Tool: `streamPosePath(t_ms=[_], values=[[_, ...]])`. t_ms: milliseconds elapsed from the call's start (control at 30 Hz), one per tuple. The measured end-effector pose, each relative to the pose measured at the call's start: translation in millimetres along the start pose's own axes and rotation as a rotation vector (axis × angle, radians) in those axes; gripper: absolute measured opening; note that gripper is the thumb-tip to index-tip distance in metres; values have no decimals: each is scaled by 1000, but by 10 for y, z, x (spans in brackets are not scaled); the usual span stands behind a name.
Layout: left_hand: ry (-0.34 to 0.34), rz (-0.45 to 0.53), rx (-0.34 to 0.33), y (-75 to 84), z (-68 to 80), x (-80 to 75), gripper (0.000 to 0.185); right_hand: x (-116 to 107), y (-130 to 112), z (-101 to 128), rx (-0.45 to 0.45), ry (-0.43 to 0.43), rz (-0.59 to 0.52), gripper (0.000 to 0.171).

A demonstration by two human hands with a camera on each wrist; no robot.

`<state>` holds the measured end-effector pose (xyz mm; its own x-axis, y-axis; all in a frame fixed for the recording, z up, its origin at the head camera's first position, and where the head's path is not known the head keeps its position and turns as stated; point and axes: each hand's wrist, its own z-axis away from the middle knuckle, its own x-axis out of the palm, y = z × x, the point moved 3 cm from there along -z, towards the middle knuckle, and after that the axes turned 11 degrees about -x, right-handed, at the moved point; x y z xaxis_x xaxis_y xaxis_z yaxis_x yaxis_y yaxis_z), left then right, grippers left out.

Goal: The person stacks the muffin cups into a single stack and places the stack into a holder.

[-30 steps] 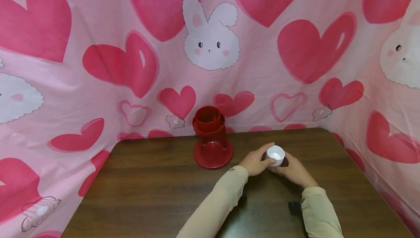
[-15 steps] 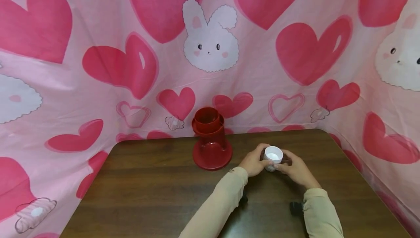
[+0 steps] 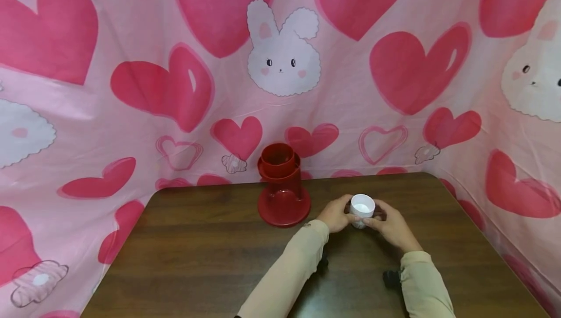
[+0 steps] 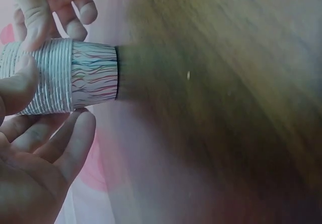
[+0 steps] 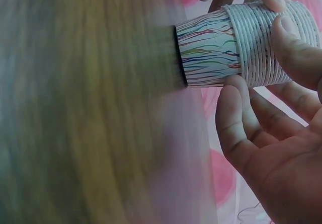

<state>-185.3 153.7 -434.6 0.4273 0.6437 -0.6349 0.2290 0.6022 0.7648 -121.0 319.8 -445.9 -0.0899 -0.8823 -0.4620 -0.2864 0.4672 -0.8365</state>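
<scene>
Stack of paper cups (image 3: 362,209) stood upright on table (image 3: 197,250), right of red dispenser (image 3: 282,189). Left hand (image 3: 336,215) and right hand (image 3: 391,224) held stack from opposite sides; fingers (image 4: 22,85) curled round ribbed rims.

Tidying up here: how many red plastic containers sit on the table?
1: the red plastic container stands at the wooden table's far edge, left of both hands; nothing visibly hidden.
</scene>
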Motion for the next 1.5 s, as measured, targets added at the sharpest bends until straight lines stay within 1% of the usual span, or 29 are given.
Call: streamPosePath(t_ms=[133, 300, 400, 533, 667, 733, 833, 967, 1133, 1267, 1367, 1500], values=[[24, 5, 34, -1, 9, -99, 48, 35, -64, -54, -34, 14, 41, 51], [74, -10, 85, 43, 27, -295, 49, 49, -232, -181, -96, 42, 115, 49], [96, -42, 99, 97, 50, -442, 50, 42, -359, -270, -135, 52, 136, 50], [141, -89, 125, 201, 105, -643, 50, 16, -531, -383, -185, 55, 132, 50], [187, -133, 149, 294, 160, -803, 48, -12, -693, -459, -214, 42, 144, 51], [203, -126, 144, 331, 188, -869, 46, -19, -772, -489, -226, 38, 155, 50], [236, -92, 133, 385, 232, -977, 44, -20, -906, -551, -260, 42, 159, 48], [290, -53, 146, 493, 299, -1147, 44, -41, -1105, -657, -319, 55, 166, 44], [361, -23, 181, 650, 410, -1414, 41, -82, -1385, -817, -370, 45, 140, 43], [383, -21, 205, 747, 488, -1663, 41, -103, -1622, -939, -366, 20, 115, 46], [391, -27, 206, 760, 542, -1867, 41, -65, -1784, -1045, -354, -2, 101, 48], [402, -4, 224, 699, 582, -2120, 39, 55, -1953, -1218, -355, -31, 76, 50]])
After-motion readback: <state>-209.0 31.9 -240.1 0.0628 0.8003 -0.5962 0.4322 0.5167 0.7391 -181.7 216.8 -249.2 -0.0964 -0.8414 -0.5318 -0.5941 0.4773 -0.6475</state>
